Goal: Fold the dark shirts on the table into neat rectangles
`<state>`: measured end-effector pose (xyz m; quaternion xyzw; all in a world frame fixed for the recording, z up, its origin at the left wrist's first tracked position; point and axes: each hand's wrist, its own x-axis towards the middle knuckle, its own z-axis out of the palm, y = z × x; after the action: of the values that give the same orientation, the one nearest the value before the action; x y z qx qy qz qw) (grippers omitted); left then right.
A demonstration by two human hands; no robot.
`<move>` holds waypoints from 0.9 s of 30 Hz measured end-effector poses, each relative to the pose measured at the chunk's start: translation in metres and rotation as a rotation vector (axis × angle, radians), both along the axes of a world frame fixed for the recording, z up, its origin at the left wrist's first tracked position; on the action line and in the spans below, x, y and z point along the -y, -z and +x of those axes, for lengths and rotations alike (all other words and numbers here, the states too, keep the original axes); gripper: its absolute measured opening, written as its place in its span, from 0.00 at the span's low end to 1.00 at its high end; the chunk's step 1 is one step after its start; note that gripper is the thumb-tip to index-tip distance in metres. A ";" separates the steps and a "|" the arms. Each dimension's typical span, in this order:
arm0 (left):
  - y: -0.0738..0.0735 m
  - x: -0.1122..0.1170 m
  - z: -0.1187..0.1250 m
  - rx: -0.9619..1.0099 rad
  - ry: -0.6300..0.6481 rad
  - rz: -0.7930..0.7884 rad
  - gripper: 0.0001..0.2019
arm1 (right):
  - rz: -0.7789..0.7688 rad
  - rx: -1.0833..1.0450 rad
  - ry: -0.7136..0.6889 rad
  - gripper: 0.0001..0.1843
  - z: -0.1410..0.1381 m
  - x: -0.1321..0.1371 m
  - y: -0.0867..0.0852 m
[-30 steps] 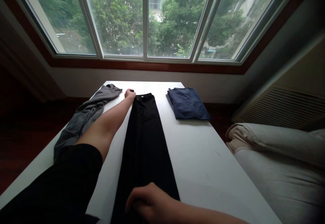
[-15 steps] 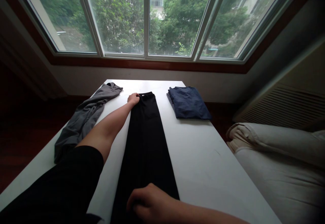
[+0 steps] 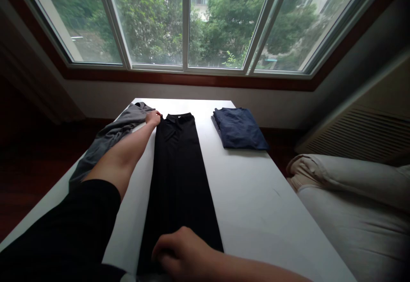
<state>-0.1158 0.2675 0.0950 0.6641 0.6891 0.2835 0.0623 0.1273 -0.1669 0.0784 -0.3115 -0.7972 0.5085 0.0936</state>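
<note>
A pair of black trousers (image 3: 179, 175) lies lengthwise along the white table (image 3: 256, 201), its waistband at the far end with a small pale label. At the waistband's left corner, my left hand (image 3: 153, 117) is closed on the black fabric, which is pulled out sideways there. Close to me, my right hand (image 3: 182, 252) is curled over the lower part of the legs, fingers closed; part of its grip is hidden beneath the hand. Left of the trousers, a crumpled grey garment (image 3: 109, 137) lies partly behind my left forearm.
A folded stack of dark blue clothing (image 3: 238, 128) sits at the table's far right edge. Beyond the table is a wide window (image 3: 185, 26). To the right stands a pale padded seat (image 3: 349, 188), with a slatted panel (image 3: 346, 132) behind it.
My left hand has moved left, drawing the waistband's left corner outward, so the top of the trousers is wider and creased. My right hand has shifted slightly left.
</note>
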 end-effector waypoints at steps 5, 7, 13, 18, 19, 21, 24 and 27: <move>0.022 -0.004 0.037 0.030 -0.066 -0.040 0.11 | -0.049 0.050 -0.003 0.18 -0.001 -0.002 -0.003; 0.028 -0.004 0.049 0.038 -0.054 -0.037 0.13 | -0.061 0.046 0.004 0.17 -0.003 -0.003 -0.003; 0.035 0.000 0.061 0.039 -0.107 0.045 0.15 | -0.089 0.028 0.005 0.20 -0.005 -0.002 -0.001; 0.045 0.013 0.065 0.015 -0.046 -0.049 0.17 | -0.119 0.081 -0.067 0.18 0.005 -0.005 -0.007; 0.046 0.015 0.065 0.003 -0.022 -0.062 0.18 | -0.160 0.099 -0.105 0.18 0.008 -0.006 -0.010; 0.048 0.020 0.066 -0.017 0.020 -0.083 0.19 | -0.210 0.108 -0.169 0.20 0.012 -0.010 -0.017; 0.047 0.030 0.065 -0.059 0.083 -0.083 0.19 | 0.067 0.079 -0.100 0.17 0.013 -0.020 -0.021; 0.048 0.054 0.065 -0.176 0.171 -0.050 0.20 | 0.488 0.116 0.043 0.16 0.010 -0.034 -0.012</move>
<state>-0.0508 0.2130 0.0467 0.7409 0.6396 0.2005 0.0421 0.1373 -0.1330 0.0899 -0.3255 -0.8936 0.2800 0.1308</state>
